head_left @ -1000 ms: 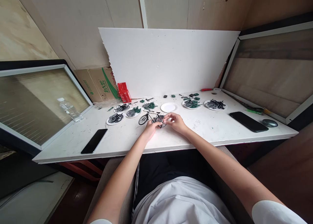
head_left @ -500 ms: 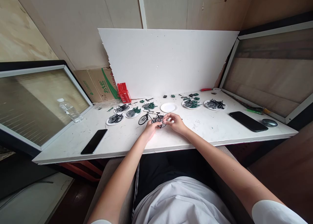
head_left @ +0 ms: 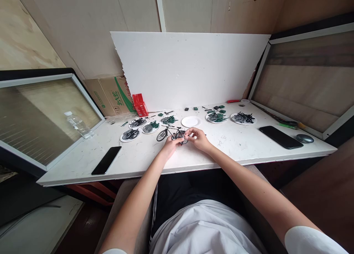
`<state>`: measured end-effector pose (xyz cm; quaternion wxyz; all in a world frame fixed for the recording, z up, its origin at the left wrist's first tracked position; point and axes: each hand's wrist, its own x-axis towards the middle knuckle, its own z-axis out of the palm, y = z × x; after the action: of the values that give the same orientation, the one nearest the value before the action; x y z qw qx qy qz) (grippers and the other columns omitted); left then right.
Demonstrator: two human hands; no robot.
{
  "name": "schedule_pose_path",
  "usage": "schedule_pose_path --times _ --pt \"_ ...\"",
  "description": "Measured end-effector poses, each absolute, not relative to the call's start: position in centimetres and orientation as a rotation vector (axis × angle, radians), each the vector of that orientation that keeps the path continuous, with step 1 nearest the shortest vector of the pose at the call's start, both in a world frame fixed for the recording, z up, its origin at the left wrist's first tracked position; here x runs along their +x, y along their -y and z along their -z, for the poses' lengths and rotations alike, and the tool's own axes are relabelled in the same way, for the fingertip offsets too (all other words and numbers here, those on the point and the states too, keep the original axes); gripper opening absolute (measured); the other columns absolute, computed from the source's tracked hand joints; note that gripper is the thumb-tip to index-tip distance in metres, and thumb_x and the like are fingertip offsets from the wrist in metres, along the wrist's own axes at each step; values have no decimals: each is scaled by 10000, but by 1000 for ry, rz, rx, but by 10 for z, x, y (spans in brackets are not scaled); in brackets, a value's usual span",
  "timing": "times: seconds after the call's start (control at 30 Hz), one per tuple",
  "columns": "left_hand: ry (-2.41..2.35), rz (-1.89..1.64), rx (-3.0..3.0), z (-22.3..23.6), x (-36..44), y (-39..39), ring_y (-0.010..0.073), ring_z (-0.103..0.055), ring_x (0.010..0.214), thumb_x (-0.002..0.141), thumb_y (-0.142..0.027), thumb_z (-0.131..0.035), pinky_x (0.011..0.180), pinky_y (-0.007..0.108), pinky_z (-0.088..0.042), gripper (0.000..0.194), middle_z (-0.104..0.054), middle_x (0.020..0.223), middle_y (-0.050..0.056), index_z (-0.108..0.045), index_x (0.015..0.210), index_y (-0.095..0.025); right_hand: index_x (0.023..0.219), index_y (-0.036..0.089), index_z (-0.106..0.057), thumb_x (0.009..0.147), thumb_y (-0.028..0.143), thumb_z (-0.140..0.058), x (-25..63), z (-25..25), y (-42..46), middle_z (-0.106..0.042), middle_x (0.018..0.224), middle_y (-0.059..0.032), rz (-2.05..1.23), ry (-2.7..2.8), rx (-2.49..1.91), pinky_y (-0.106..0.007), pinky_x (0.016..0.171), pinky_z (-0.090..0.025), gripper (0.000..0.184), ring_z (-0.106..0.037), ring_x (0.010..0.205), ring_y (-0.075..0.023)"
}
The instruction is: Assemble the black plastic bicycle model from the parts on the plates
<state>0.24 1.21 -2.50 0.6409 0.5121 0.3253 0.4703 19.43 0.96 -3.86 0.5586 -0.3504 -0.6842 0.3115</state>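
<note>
A small black model bicycle (head_left: 162,135) stands upright on the white table, one wheel to the left and the other between my hands. My left hand (head_left: 173,145) is closed on the bicycle's lower right part, thumb toward the right wheel. At that same wheel, my right hand (head_left: 197,137) pinches with thumb and index finger; whatever lies in the pinch is too small to make out. Just behind the bicycle is a bare white plate (head_left: 190,121). Plates of black and green model parts sit beyond my left hand, among them one with green pieces (head_left: 151,127).
Parts plates (head_left: 243,118) also stand at the back right. A phone (head_left: 106,160) lies left, another phone (head_left: 280,137) right beside a mouse (head_left: 304,138). A clear bottle (head_left: 80,125), a red box (head_left: 140,105) and a white board (head_left: 190,69) border the table.
</note>
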Motion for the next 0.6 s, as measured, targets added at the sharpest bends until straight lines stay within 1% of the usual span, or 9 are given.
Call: schedule_pose_path --times 0.17,0.33,0.6 --pt "-739 -1074 1160 25 2 -11 243 -672 975 626 -278 -962 829 354 -440 439 -779 1092 108 -784 1014 -170 974 237 -708 888 492 -772 196 38 -10 -741 988 -57 -720 1632 -830 -352 773 -488 277 -695 920 -229" --pt "-746 -1068 1174 25 2 -10 220 -654 953 628 -292 -983 837 348 -427 433 -765 1039 82 -778 992 -176 973 243 -709 888 502 -769 196 38 -10 -736 989 -54 -720 1621 -815 -363 787 -496 280 -692 929 -232" --pt "-748 -1067 1173 26 1 -11 224 -657 948 623 -293 -987 850 353 -426 453 -767 1035 89 -776 1005 -171 981 241 -709 879 510 -775 197 37 -10 -750 1008 -66 -730 1635 -816 -387 806 -510 295 -687 930 -236"
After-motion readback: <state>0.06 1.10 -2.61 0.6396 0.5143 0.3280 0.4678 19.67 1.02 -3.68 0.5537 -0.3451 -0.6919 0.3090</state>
